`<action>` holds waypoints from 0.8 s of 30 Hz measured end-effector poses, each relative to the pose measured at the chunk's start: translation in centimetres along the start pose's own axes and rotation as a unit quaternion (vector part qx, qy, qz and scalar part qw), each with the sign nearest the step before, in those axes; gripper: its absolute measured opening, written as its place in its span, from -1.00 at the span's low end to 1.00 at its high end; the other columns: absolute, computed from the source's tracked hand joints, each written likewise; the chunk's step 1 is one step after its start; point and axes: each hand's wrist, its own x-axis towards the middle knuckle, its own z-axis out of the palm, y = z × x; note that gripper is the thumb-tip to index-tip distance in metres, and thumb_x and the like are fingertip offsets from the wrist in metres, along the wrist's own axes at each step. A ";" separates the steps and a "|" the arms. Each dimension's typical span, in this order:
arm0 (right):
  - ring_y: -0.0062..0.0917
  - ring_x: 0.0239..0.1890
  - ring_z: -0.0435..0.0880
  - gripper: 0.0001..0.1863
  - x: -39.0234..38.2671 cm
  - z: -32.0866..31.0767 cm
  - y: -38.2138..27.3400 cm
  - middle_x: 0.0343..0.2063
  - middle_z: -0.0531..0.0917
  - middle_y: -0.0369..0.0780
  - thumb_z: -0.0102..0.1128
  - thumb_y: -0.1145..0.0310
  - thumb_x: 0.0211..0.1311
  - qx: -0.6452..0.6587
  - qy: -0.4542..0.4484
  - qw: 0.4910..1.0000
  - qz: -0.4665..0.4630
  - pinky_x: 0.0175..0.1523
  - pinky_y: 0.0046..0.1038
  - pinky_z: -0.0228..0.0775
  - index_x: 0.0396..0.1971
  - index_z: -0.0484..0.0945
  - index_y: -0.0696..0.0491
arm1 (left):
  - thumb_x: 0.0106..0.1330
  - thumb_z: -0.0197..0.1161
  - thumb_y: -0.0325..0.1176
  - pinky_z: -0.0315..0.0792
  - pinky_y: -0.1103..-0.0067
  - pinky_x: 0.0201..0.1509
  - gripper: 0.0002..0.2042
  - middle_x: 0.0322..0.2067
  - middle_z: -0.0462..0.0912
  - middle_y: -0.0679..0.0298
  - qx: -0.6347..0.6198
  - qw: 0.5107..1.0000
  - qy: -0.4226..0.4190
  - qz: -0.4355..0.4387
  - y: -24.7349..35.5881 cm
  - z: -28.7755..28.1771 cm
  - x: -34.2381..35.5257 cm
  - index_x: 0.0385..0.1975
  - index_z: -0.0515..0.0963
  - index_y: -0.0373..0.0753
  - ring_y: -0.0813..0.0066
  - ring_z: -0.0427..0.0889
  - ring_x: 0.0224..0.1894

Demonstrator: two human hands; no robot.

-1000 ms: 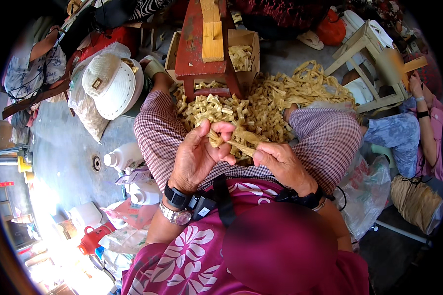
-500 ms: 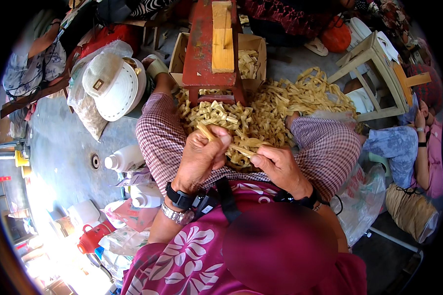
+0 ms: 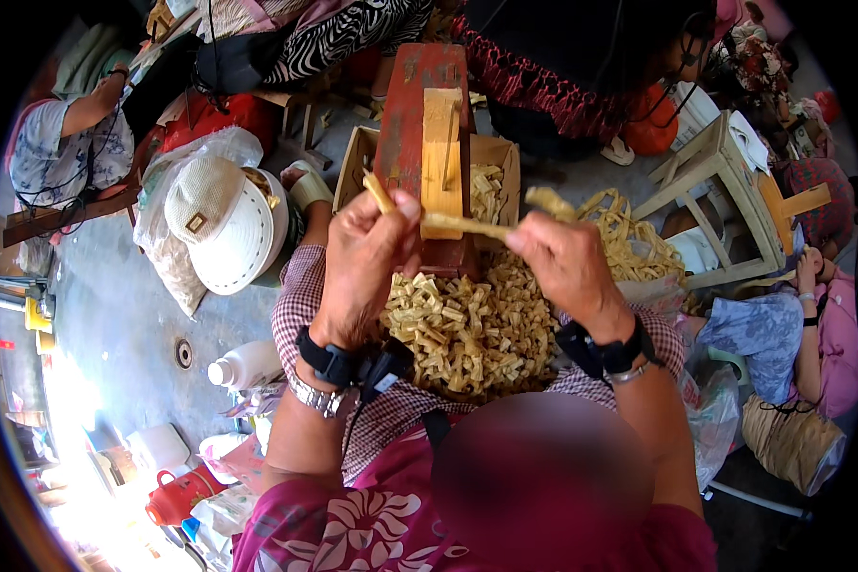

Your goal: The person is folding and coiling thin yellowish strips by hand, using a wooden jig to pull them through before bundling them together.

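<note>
My left hand and my right hand are raised over my lap, each pinching part of a pale yellow strip that looks like dried plant fibre. Between them the strip runs across the lower end of a wooden block; whether it touches is unclear. One end sticks up above my left fingers. A thin rod stands along the block, which is fixed on a red wooden bench. Below my hands lies a heap of short, folded yellow pieces. A loose yellow piece, blurred, shows beyond my right hand.
A cardboard box stands behind the bench. Long strips lie to the right by a wooden stool. White hats and plastic bottles are at the left. Other people sit around, one in pink at right.
Both hands have moved forward and up from my lap to the wooden block, carrying the strip. They are farther apart, with more strip between them. The view has tilted slightly.
</note>
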 end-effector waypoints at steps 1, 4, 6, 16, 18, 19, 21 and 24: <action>-0.53 -0.75 0.28 -0.74 1.0 -0.2 0.5 -0.79 0.28 -0.21 0.11 0.32 0.26 -0.008 0.013 1.000 -0.005 -0.61 -0.46 0.11 -0.55 0.47 0.17 | 0.32 0.11 -0.41 0.31 0.76 -0.67 -0.89 -0.65 0.38 0.44 0.014 1.000 0.024 0.001 0.4 0.7 1.0 -0.42 0.47 -0.30 0.76 0.28 -0.70; -0.49 -0.74 0.29 -0.75 3.4 -0.2 1.8 -0.78 0.29 -0.19 0.10 0.33 0.27 -0.031 0.054 0.998 -0.029 -0.60 -0.45 0.12 -0.54 0.47 0.17 | 0.31 0.12 -0.39 0.27 0.75 -0.66 -0.88 -0.67 0.39 0.43 0.055 0.997 0.049 -0.011 1.5 1.2 3.4 -0.43 0.49 -0.29 0.74 0.31 -0.70; -0.47 -0.74 0.29 -0.76 4.7 0.0 2.8 -0.77 0.31 -0.18 0.10 0.34 0.27 -0.049 0.086 0.993 -0.057 -0.60 -0.45 0.12 -0.54 0.47 0.17 | 0.30 0.13 -0.39 0.26 0.75 -0.65 -0.88 -0.67 0.40 0.44 0.082 0.996 0.044 0.006 1.6 1.1 5.0 -0.41 0.50 -0.30 0.74 0.31 -0.70; -0.15 -0.67 0.47 -0.74 -0.2 4.3 3.6 -0.73 0.46 -0.10 0.09 0.26 0.25 -0.041 -0.004 0.999 0.035 -0.58 -0.25 0.24 -0.56 0.41 0.08 | 0.24 0.17 -0.43 0.29 0.68 -0.56 -0.87 -0.64 0.51 0.36 0.354 0.933 0.062 0.033 -2.1 -1.3 3.9 -0.41 0.52 -0.39 0.71 0.40 -0.61; -0.14 -0.64 0.49 -0.75 -0.5 4.5 3.0 -0.72 0.47 -0.09 0.10 0.26 0.24 -0.038 0.011 0.999 0.026 -0.56 -0.24 0.25 -0.57 0.41 0.08 | 0.24 0.16 -0.43 0.33 0.67 -0.53 -0.86 -0.64 0.52 0.36 0.368 0.918 0.075 0.129 -3.4 -2.0 3.4 -0.38 0.52 -0.41 0.70 0.41 -0.60; -0.13 -0.62 0.51 -0.75 -0.5 4.4 3.0 -0.71 0.48 -0.09 0.11 0.27 0.24 -0.040 0.016 0.999 0.030 -0.55 -0.24 0.26 -0.57 0.41 0.08 | 0.25 0.15 -0.43 0.38 0.66 -0.46 -0.85 -0.61 0.53 0.36 0.383 0.912 0.066 0.131 -3.0 -1.7 3.5 -0.35 0.51 -0.43 0.71 0.44 -0.56; -0.14 -0.59 0.53 -0.77 -0.2 3.5 2.9 -0.68 0.51 -0.09 0.14 0.31 0.21 -0.049 0.023 0.998 0.041 -0.53 -0.24 0.28 -0.57 0.41 0.08 | 0.26 0.15 -0.42 0.39 0.68 -0.42 -0.84 -0.59 0.54 0.35 0.391 0.912 0.059 0.108 -1.8 -0.7 3.5 -0.34 0.51 -0.43 0.71 0.45 -0.53; -0.14 -0.59 0.53 -0.79 1.7 2.2 2.6 -0.67 0.51 -0.09 0.15 0.33 0.19 -0.090 0.073 0.993 -0.022 -0.53 -0.25 0.29 -0.56 0.40 0.09 | 0.29 0.16 -0.39 0.27 0.74 -0.48 -0.85 -0.59 0.48 0.44 0.340 0.930 0.065 0.125 -0.6 0.5 3.9 -0.39 0.51 -0.36 0.77 0.36 -0.55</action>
